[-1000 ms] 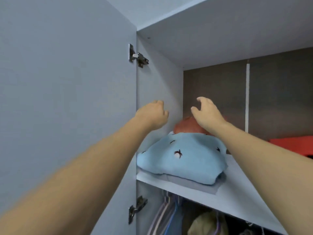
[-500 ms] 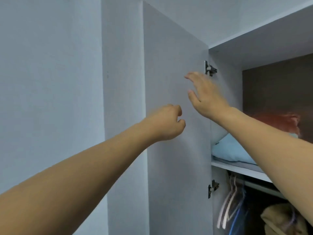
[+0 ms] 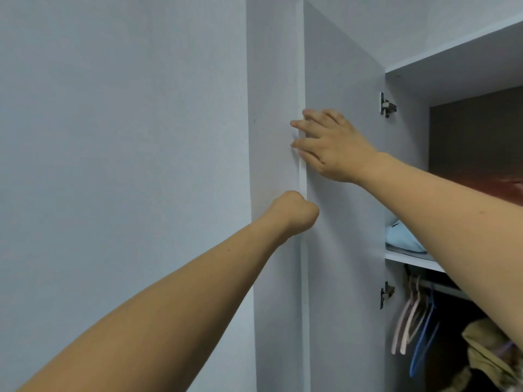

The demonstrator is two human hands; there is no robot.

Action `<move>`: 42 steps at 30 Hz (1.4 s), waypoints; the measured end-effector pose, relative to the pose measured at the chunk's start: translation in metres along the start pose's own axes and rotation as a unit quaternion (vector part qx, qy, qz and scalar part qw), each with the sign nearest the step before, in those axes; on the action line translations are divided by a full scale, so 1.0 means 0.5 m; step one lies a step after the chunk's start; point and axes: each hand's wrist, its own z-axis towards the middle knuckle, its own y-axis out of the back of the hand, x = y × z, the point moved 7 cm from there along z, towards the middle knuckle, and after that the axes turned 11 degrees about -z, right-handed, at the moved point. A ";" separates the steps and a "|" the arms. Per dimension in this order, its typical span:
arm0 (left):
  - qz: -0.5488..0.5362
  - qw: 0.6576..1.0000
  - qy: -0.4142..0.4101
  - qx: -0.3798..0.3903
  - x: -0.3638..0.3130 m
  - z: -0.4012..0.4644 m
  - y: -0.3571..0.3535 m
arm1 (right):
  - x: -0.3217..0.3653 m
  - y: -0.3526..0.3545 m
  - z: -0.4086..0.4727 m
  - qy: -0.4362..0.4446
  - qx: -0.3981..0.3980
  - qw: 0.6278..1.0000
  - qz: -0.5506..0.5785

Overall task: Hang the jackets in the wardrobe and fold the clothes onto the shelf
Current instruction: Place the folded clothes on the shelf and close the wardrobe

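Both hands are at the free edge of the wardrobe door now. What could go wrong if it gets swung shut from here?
1. The right hand has fingers reaching past the door edge; they may get pinched against the side panel.
2. The left hand is curled at that same edge, so it faces a similar risk.
3. The blue folded garment lies near the shelf front; the door might catch it.

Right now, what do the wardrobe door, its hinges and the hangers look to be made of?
Wardrobe door: probably laminated board, matte pale grey, with a flat squared edge. Upper hinge and lower hinge: shiny silver metal. Hangers: likely plastic, thin, smooth, pastel pink and blue.
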 end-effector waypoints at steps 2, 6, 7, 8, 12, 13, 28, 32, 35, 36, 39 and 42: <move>-0.005 1.000 0.001 -0.003 0.004 -0.001 -0.013 | 0.006 -0.007 -0.005 0.000 0.064 0.998 -0.006; 0.002 0.999 -0.016 -0.031 0.017 -0.001 -0.032 | 0.002 0.001 0.007 -0.008 0.111 0.993 -0.035; -0.003 0.999 -0.022 -0.035 0.019 0.001 -0.035 | -0.004 0.010 0.006 -0.002 0.107 0.993 -0.047; -0.018 0.999 -0.028 -0.033 0.018 0.005 -0.038 | -0.013 0.022 0.000 0.004 0.095 0.994 -0.051; -0.129 0.987 -0.070 0.062 -0.014 0.000 -0.085 | -0.083 0.066 -0.079 0.006 0.042 0.999 0.012; -0.138 0.982 -0.090 0.090 -0.029 -0.004 -0.106 | -0.105 0.077 -0.104 0.004 0.029 0.999 0.014; -0.161 0.969 -0.136 0.128 -0.323 0.047 -0.662 | -0.496 0.091 -0.545 -0.111 0.157 0.963 -0.187; -0.153 0.978 -0.104 0.098 -0.359 0.079 -0.758 | -0.561 0.041 -0.590 -0.108 0.208 0.947 -0.221; -0.120 0.982 -0.111 0.095 -0.361 0.106 -0.797 | -0.597 0.008 -0.620 -0.114 0.212 0.945 -0.223; -0.111 0.982 -0.118 0.098 -0.360 0.115 -0.810 | -0.607 -0.003 -0.629 -0.119 0.212 0.944 -0.224; -0.086 0.983 -0.130 0.098 -0.356 0.141 -0.840 | -0.638 -0.035 -0.649 -0.133 0.213 0.942 -0.222; -0.079 0.983 -0.137 0.096 -0.356 0.161 -0.867 | -0.667 -0.067 -0.672 -0.151 0.216 0.940 -0.215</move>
